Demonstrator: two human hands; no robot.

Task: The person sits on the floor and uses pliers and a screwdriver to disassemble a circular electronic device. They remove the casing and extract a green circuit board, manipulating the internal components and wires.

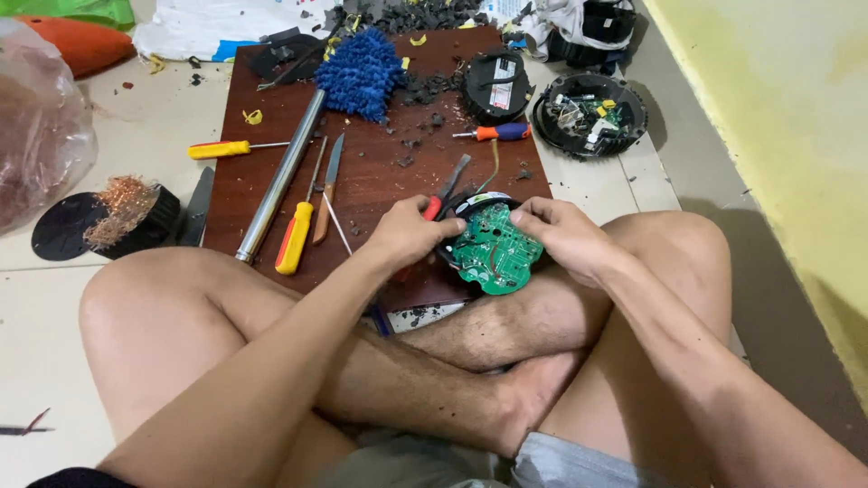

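Cross-legged on the floor, I grip a green board (495,253) between both hands: right hand (565,237) pinching its upper edge, left hand (411,233) clenched on red-handled pliers (445,194) at its left.

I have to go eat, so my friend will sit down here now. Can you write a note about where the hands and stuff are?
Left hand: grips red-handled pliers and the left edge of the green circuit board.
Right hand: holds the board's right edge.
The board is tilted up from its round black housing, on the brown wooden board.
Done: another black housing lies open to the right.
Left: the green board is not yet free.
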